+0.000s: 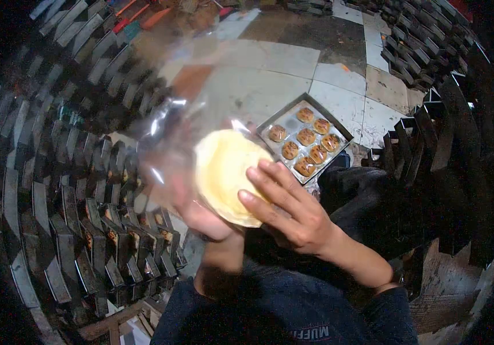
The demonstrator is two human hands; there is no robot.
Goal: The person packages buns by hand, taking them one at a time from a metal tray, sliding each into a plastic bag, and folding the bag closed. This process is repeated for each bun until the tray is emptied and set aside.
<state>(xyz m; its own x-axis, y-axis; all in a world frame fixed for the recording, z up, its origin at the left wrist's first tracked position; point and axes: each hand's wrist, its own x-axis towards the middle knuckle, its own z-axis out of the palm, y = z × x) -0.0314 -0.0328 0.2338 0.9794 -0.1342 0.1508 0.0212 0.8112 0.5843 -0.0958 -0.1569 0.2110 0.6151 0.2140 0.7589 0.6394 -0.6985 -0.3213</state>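
Observation:
A round, flat, pale yellow piece of food [227, 172] is held up in front of my body. My right hand [290, 210] has its fingers pressed on the right side of it. From the left and below, my left hand [203, 215] supports a clear plastic bag [163, 149]; its fingers are blurred and partly covered by the shiny plastic. Whether the yellow piece is inside the bag or in front of its opening, I cannot tell. Beyond my right hand, a square metal tray [343, 140] with several browned round pastries [306, 136] lies on the floor.
Stacked dark metal trays [94, 230] rise on the left, some holding baked pieces. More stacks stand at the right [419, 144] and top right [416, 49]. Light floor tiles [264, 92] lie ahead, and red and green objects show at the top left.

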